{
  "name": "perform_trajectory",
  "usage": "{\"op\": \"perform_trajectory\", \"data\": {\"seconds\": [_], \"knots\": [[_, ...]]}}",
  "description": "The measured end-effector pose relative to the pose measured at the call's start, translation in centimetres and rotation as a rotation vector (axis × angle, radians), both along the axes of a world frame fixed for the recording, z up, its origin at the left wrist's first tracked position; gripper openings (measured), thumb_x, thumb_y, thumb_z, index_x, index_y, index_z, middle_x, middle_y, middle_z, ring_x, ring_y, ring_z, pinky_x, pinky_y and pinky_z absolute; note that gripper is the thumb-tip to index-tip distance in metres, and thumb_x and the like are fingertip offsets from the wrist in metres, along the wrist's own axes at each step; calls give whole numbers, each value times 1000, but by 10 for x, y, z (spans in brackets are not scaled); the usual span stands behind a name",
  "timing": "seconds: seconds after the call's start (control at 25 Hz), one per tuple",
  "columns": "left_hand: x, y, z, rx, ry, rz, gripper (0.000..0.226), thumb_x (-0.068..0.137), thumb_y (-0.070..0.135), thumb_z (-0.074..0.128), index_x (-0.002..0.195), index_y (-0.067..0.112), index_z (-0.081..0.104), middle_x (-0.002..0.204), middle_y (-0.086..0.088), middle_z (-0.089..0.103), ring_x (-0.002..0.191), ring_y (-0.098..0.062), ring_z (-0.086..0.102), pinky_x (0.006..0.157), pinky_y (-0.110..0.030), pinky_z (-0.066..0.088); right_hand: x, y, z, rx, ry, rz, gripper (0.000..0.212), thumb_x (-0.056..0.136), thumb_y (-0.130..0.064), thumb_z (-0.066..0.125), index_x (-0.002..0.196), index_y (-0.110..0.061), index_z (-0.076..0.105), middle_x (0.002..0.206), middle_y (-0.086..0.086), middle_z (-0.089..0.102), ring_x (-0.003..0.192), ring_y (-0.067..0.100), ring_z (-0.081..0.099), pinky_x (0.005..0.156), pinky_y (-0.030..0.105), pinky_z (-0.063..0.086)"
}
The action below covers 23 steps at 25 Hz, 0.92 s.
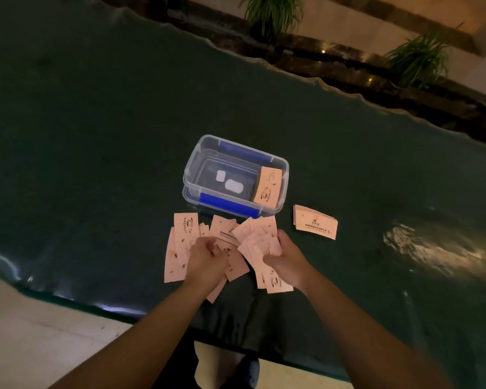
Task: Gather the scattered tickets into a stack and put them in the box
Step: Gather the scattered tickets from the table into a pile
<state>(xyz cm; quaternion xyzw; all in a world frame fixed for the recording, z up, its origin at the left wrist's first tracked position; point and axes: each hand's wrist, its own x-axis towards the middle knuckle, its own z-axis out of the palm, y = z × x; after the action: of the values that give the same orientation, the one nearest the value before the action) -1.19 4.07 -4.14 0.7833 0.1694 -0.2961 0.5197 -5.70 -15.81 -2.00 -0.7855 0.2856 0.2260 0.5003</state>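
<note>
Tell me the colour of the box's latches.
Blue latches on a clear box, seen in the head view.

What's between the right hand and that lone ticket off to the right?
Nothing: in the head view, only bare dark table separates the right hand from the lone ticket.

Both of your forearms are bare from the lower frame edge up to the wrists, with no sleeve, watch or band on either one. Your left hand (pixel 206 258) and right hand (pixel 288 258) are ungloved, and no rings show on the fingers. Below the table's near edge, one dark shape looks like your shoe (pixel 247 372), though the dim light leaves that uncertain.
</note>
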Motion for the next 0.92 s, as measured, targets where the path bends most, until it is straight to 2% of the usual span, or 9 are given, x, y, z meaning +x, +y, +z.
{"op": "perform_trajectory", "data": {"seconds": [0.16, 0.28, 0.36, 0.44, 0.56, 0.68, 0.72, 0.8, 0.92], "knots": [[-3, 7, 1, -54, 137, 137, 48, 96, 22, 64, 139, 28, 46, 95, 15, 56, 82, -7, 59, 58, -26, 44, 29, 10, -4, 33, -10, 28, 59, 90, -7, 70, 132, -41, 45, 116, -21, 58, 119, 14, 57, 78, 30, 51], [-4, 7, 4, -92, 185, 163, 29, 98, 21, 62, 116, 38, 47, 94, 16, 59, 77, -3, 57, 54, -24, 43, 44, 19, -9, -26, 18, 103, 61, 92, -8, 69, 145, -30, 46, 128, -11, 59, 113, 13, 56, 74, 28, 49], [-4, 5, 8, -112, 177, 137, 29, 99, 19, 63, 100, 44, 48, 93, 19, 60, 74, -1, 57, 47, -18, 43, 51, 24, -14, -95, 25, 139, 57, 93, -10, 69, 144, -26, 49, 142, -1, 58, 117, 16, 56, 76, 28, 50], [-4, 1, 8, -156, 150, 104, 34, 95, 12, 66, 108, 41, 54, 96, 24, 61, 76, 1, 58, 41, -12, 46, 53, 27, -16, -174, 57, 206, 55, 92, -17, 70, 143, -24, 50, 144, 2, 57, 125, 24, 58, 84, 35, 55], [-5, -6, 12, -229, 99, 70, 57, 92, 0, 65, 140, 28, 52, 129, 11, 64, 103, -9, 62, 62, -15, 52, 50, 29, -17, -226, 88, 229, 56, 91, -21, 70, 144, -21, 51, 143, 4, 59, 128, 27, 59, 95, 43, 57], [-7, -16, 19, -298, 77, 61, 73, 92, -1, 67, 153, 28, 39, 151, 1, 53, 129, -21, 57, 80, -29, 62, 40, 29, -16, -228, 74, 162, 56, 89, -22, 71, 142, -20, 52, 138, 4, 61, 128, 27, 57, 101, 51, 55], [-7, -20, 23, -298, 72, 33, 77, 92, 0, 67, 155, 30, 36, 153, 0, 50, 132, -23, 55, 90, -38, 63, 36, 30, -16, -212, 81, 121, 57, 89, -22, 71, 143, -21, 51, 137, 3, 60, 127, 28, 58, 99, 50, 56], [-9, -28, 24, -244, 51, -56, 82, 93, 4, 68, 159, 29, 27, 158, -3, 45, 138, -26, 51, 107, -51, 53, 26, 31, -15, -159, 86, 28, 58, 89, -22, 72, 142, -24, 49, 132, 1, 60, 120, 25, 62, 89, 43, 59], [-12, -39, 23, -205, 27, -98, 84, 94, 10, 69, 161, 25, 21, 161, -8, 41, 141, -27, 47, 115, -53, 44, 11, 30, -14, -46, 82, -109, 51, 92, -18, 70, 140, -21, 53, 121, 0, 66, 105, 20, 68, 71, 31, 54]]}}
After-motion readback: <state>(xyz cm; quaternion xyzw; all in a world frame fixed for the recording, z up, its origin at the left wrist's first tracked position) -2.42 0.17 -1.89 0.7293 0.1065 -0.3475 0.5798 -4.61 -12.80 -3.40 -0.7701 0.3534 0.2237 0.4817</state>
